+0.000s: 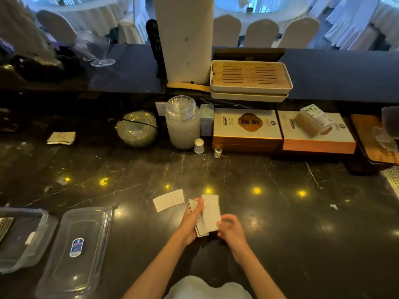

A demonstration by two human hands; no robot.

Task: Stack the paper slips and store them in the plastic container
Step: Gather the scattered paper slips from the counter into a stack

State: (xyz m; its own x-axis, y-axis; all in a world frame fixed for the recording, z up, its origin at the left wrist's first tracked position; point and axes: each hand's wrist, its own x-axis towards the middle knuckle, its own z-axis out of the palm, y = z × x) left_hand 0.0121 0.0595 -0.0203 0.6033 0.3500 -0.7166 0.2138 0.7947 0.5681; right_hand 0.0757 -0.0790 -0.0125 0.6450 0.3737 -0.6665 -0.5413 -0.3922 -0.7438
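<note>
While both hands met at lower centre of the frame, the left hand [191, 223] gripped a stack of paper slips [208, 215] from its left edge, fingers closed along the side, and the right hand [230, 230] pinched the stack's lower right corner. The stack was held just above the dark marble counter [280, 212], tilted slightly toward the upper right.

Risks noted: the slips were not squared. One lower slip projected at the upper left of the stack, and the edges near the bottom appeared fanned. A loosened grip during tapping or alignment would likely let loose slips slide out and scatter on the glossy counter. One single slip [168, 200] lay flat just left of the stack, uncollected; a further small pile [62, 138] sat at the middle left of the frame, well apart. Either could be overlooked. The plastic container [23, 238] stood at the lower left edge, with its clear lid [75, 249] lying off beside it; carrying an untidy stack that far across would invite spillage.

Condition of the slips: pale, off-white, rectangular, thin and apparently stiff enough to hold flat. The top face was motion-blurred, so any print could not be determined. The container seemed to hold some contents already; their nature could not be confirmed.
</note>
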